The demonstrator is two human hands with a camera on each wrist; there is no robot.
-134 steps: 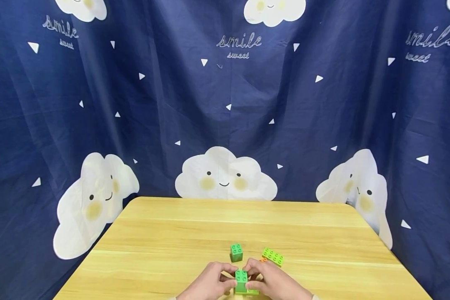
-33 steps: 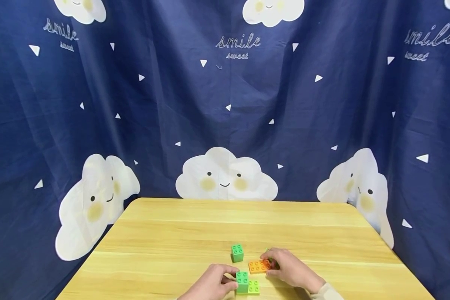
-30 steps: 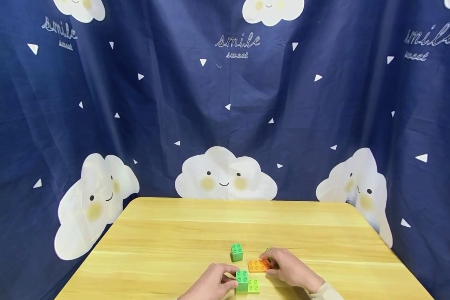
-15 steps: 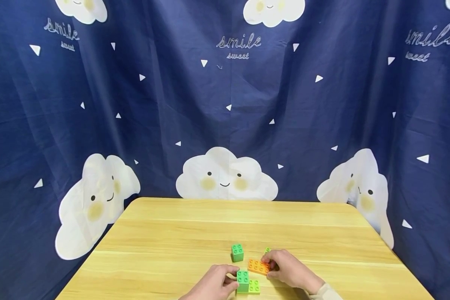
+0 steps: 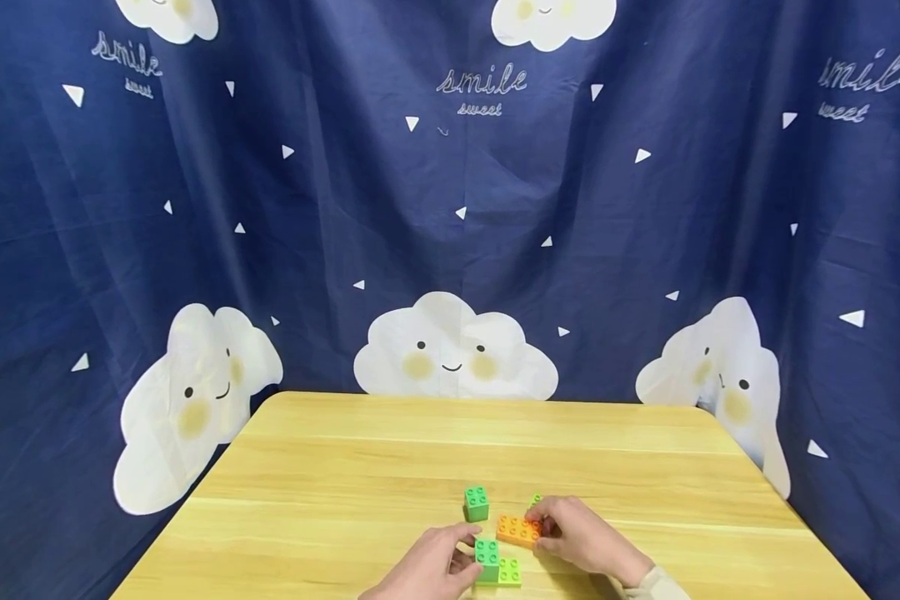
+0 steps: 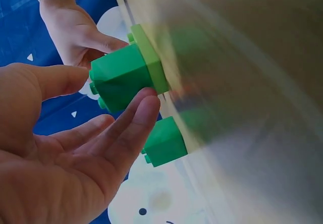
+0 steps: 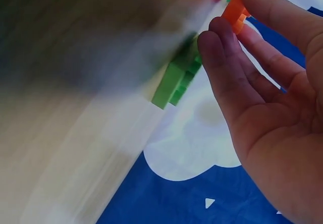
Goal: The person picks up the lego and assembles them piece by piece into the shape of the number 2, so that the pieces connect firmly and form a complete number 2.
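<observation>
In the head view my left hand (image 5: 438, 562) has its thumb and fingers around a green 2x2 toy building brick (image 5: 487, 560). That brick sits on one end of a flat lime brick (image 5: 509, 572), whose bare studs show to the right. In the left wrist view, fingertips lie against the green brick (image 6: 121, 77). My right hand (image 5: 585, 537) pinches the right end of a flat orange brick (image 5: 518, 531) between thumb and fingers, close over the table. The right wrist view shows the orange brick (image 7: 235, 13) at those fingertips.
A second green 2x2 brick (image 5: 476, 503) stands behind the stack. Another lime brick (image 5: 536, 500) lies behind my right hand, mostly hidden in the head view. All rest on a wooden table (image 5: 360, 475) before a blue cloud-print curtain (image 5: 390, 200).
My right hand has left the green-and-lime stack and taken the orange brick, which has turned slightly in its grip. My left hand has stayed at the stack.
</observation>
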